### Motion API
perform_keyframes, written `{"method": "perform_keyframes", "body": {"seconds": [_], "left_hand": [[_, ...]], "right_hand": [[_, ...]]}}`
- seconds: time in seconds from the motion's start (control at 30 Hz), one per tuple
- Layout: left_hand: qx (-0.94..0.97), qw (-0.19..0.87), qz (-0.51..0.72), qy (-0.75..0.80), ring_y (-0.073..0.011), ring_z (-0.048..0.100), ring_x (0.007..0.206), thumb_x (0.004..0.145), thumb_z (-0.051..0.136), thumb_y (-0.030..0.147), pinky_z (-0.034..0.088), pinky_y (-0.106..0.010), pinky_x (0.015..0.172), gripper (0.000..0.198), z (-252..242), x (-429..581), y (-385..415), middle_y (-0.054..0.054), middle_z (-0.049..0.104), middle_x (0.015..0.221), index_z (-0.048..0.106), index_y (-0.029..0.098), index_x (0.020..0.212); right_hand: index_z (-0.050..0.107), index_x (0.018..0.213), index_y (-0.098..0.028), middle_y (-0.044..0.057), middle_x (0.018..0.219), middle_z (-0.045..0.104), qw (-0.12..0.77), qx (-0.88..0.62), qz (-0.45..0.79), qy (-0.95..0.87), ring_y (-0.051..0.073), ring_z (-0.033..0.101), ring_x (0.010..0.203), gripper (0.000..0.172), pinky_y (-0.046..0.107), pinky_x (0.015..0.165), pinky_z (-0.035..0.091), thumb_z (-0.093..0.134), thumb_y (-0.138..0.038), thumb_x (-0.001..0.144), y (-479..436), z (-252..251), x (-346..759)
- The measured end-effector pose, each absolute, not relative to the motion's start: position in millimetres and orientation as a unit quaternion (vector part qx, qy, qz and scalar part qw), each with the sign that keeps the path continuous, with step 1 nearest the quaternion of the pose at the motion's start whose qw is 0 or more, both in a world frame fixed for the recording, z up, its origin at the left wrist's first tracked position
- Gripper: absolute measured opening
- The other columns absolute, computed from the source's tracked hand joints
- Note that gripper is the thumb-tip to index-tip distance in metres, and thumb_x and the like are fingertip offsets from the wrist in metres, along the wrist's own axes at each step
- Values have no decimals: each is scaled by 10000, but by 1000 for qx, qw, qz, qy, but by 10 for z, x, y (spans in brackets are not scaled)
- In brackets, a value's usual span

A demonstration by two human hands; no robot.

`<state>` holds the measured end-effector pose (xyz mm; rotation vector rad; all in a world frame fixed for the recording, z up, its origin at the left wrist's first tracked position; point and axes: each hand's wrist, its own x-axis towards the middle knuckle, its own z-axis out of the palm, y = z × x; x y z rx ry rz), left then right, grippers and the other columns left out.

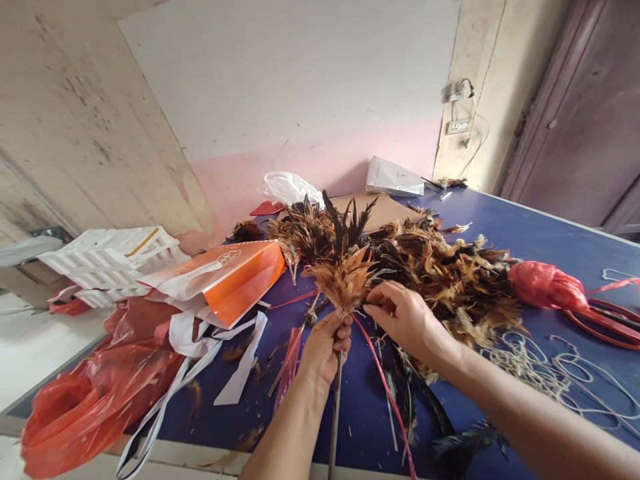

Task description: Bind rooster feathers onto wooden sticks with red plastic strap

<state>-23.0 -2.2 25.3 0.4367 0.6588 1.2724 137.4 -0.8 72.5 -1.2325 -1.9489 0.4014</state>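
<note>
My left hand (330, 343) is wrapped round the upper part of a thin stick (335, 417) and the base of a feather duster (345, 283). Brown feathers fan out above the fist, with longer black ones at the top. My right hand (405, 317) is just to the right of the duster's base, thumb and fingertips pinched together. Something small and dark shows at those fingertips, too small to name. A pink plastic strip (383, 380) runs from the duster's base down toward the front edge.
Behind my right hand lies a heap of loose feathers (450, 273) on the blue table (500, 223). Tangled string (535, 373) and a red plastic bundle (545, 287) are at the right. An orange paper bag (245, 277) and a red plastic bag (105, 380) occupy the left.
</note>
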Motion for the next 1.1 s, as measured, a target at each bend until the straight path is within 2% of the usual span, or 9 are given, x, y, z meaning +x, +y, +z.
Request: {"method": "perform_keyframes", "body": {"seconds": [0.07,0.17,0.23,0.33,0.47,0.63,0.73,0.93,1.1], "left_hand": [[212,723,586,298,9,360,417,625,718,136,208,-67,313,137,233,-228,-17,0,532,602,599,79,663],[246,700,593,312,11,357,420,584,760,190,202,-80,319,207,202,-226,-8,1,538,618,601,74,648],[266,678,600,330,8,361,425,560,779,224,199,-91,328,245,194,-225,-8,1,540,619,603,73,640],[293,631,611,378,-5,365,425,546,783,288,202,-116,346,285,223,-206,-28,6,532,598,599,87,630],[422,520,580,464,-39,336,407,696,643,370,221,-165,375,269,348,-128,-113,40,458,510,566,130,602],[695,170,466,520,-126,475,569,791,439,134,367,-240,545,229,519,-2,-336,-10,539,586,556,166,598],[782,22,375,497,-149,522,608,824,385,92,392,-260,583,252,569,53,-525,-45,569,661,574,167,676],[879,-97,208,418,-170,552,637,849,359,59,439,-275,582,314,680,-38,-803,-34,571,749,542,184,1072],[895,-191,178,362,-187,581,797,846,352,38,480,-287,670,403,799,-233,-861,-82,608,897,411,128,1234]], "right_hand": [[586,880,-176,19,762,617,383,-491,336,-706,130,555,654,216,242,611,436,573,-359,766,-72,556,1351],[546,978,-166,25,810,623,358,-429,603,-569,121,587,666,319,241,615,458,562,-397,758,-152,399,1262],[546,936,-157,2,753,586,337,-409,673,-517,83,530,537,265,218,522,425,527,-363,771,-188,386,1217],[589,830,-140,-43,573,468,318,-451,578,-601,49,345,413,217,191,411,268,445,-301,809,-232,490,1232],[614,695,-147,-24,552,497,287,-435,285,-804,69,375,505,232,205,489,264,438,-228,820,-364,796,1338],[590,665,-147,24,642,588,207,-379,46,-901,95,454,560,219,229,535,276,440,-194,818,-513,1283,1441],[618,681,-150,29,641,607,172,-388,13,-905,100,485,552,236,222,510,278,432,-193,820,-447,1515,1524],[705,776,-199,22,811,689,138,-342,-26,-929,141,585,714,189,218,615,362,519,-226,793,-163,1648,1708],[731,778,-195,9,775,702,159,-321,74,-931,118,602,693,166,175,630,396,584,-269,763,8,1512,1760]]}}
